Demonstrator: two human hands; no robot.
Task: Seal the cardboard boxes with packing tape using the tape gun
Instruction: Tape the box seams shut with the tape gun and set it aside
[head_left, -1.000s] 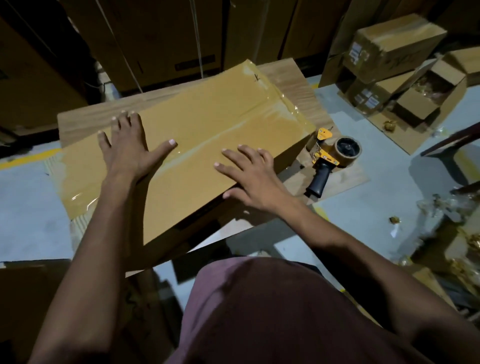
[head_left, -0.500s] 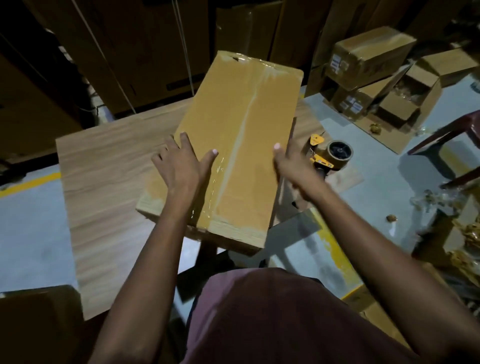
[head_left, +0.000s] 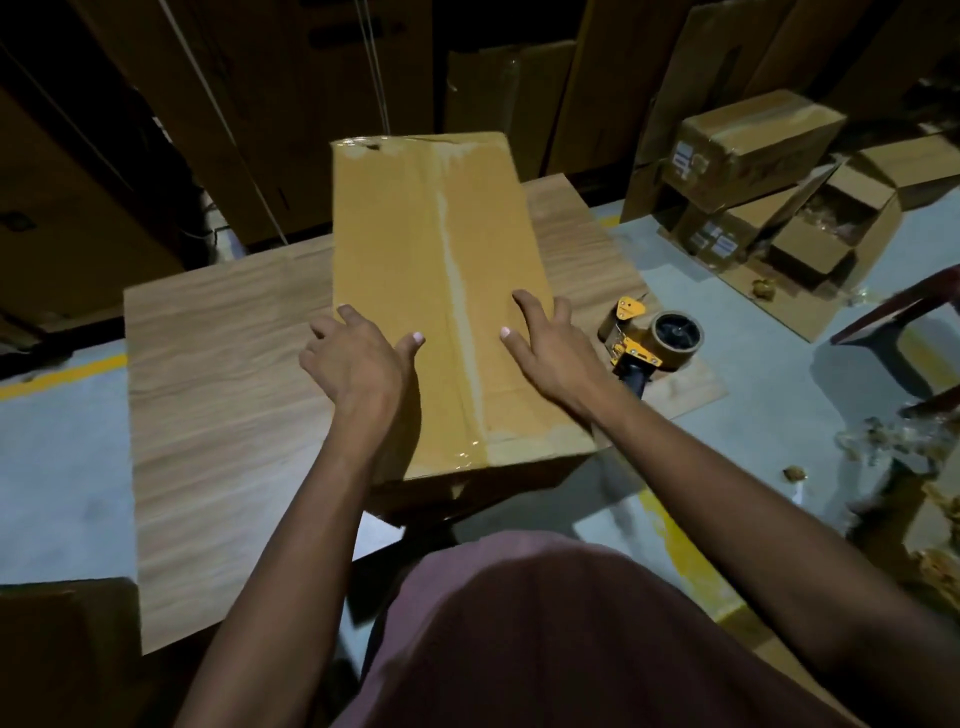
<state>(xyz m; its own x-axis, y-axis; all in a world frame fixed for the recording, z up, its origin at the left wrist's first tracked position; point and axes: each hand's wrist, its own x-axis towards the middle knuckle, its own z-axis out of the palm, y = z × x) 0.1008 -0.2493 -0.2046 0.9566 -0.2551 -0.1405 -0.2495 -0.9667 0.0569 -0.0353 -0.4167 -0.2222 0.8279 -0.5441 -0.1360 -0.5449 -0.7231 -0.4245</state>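
Observation:
A long brown cardboard box (head_left: 405, 249) lies lengthwise on the wooden table (head_left: 223, 395), with a strip of clear tape down its middle seam. My left hand (head_left: 358, 358) rests flat on the box's near left part, fingers spread over the left edge. My right hand (head_left: 550, 343) lies flat on the near right part, fingers reaching the right edge. The yellow tape gun (head_left: 649, 338) with a brown tape roll lies on the table just right of my right hand, untouched.
Sealed and open cardboard boxes (head_left: 763, 192) are stacked on the grey floor at the back right. Tall flat cartons (head_left: 291, 104) lean along the back wall. A dark chair leg (head_left: 904, 317) and scattered debris lie at the right. Another box (head_left: 62, 644) stands at the near left.
The box has been turned from lying crosswise to lengthwise, its far end pointing away from me. Both hands moved with it and now lie on its near end.

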